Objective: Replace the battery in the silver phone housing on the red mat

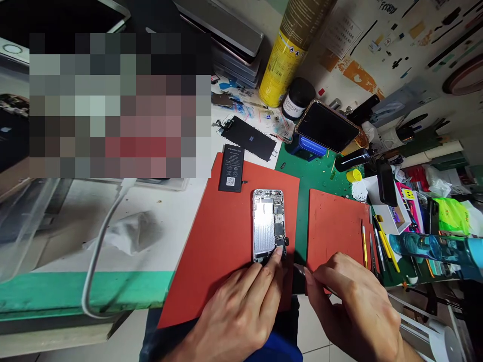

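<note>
Left hand (243, 304) and right hand (352, 299) are closest to the camera, low in view. Left to right: white cable (87, 280) hangs in a loop over the bench edge, crumpled white wad (130, 234) just beside it. Black battery (231, 168) with a QR label lies flat on the big red mat (207, 241), at its upper edge. Black panel (251, 138) lies on the white surface behind, flex cable end toward the left. Opened phone (266, 226) is on the same mat, right of the battery and just above the left hand; bare silver bay on its left side, board on its right. Left hand: fingers stretched out, gripping nothing, index tip at the phone's lower right corner. Right hand: thumb and index pinch a thin metal tool (299, 269), tip pointing left, near the phone but apart from it; tool type can't be told. Past that, second red mat (335, 216) with a yellow pen-like tool (364, 246), then a blue bottle (433, 249) on its side at far right
</note>
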Motion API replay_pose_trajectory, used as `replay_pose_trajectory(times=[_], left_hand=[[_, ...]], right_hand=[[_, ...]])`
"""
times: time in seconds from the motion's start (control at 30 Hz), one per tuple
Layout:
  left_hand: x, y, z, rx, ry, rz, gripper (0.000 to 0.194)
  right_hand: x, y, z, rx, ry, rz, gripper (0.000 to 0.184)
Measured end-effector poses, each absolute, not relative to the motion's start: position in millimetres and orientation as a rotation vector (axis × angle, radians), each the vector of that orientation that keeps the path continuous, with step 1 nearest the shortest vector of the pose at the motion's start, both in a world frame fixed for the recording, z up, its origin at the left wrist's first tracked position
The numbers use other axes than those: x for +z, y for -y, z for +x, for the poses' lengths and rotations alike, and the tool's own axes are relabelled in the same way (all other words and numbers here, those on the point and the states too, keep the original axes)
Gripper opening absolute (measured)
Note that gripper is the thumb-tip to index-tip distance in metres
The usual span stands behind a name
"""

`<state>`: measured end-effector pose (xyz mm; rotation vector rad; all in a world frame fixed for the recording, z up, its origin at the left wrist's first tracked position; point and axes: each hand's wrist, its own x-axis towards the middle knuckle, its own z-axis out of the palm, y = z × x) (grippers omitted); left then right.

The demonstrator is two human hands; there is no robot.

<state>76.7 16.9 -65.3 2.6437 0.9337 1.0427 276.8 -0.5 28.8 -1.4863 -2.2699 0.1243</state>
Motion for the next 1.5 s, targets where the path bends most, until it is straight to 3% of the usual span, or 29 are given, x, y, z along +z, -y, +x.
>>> replay_pose_trajectory(times=[0.23, 0.7, 0.97, 1.5], left_hand=[[-66.6, -16.2, 76.7, 1.08, -0.936, 2.652, 0.037], [-65.7, -17.5, 78.1, 1.09, -0.955, 2.629, 0.036], [-67.9, -17.1, 77.5, 1.087, -0.943, 2.677, 0.038], [-72.5, -14.2, 76.6, 1.064, -0.95, 2.713, 0.038]], right_hand=[[23.5, 1.2, 275.9, 0.103, 2.161, -1.465, 0.025], [22.0, 1.2, 273.3, 0.065, 2.154, -1.497, 0.021], [40.5, 4.0, 273.9, 0.11, 2.087, -1.736, 0.012], [25.8, -10.6, 277.6, -0.104, 2.097, -1.69, 0.01]])
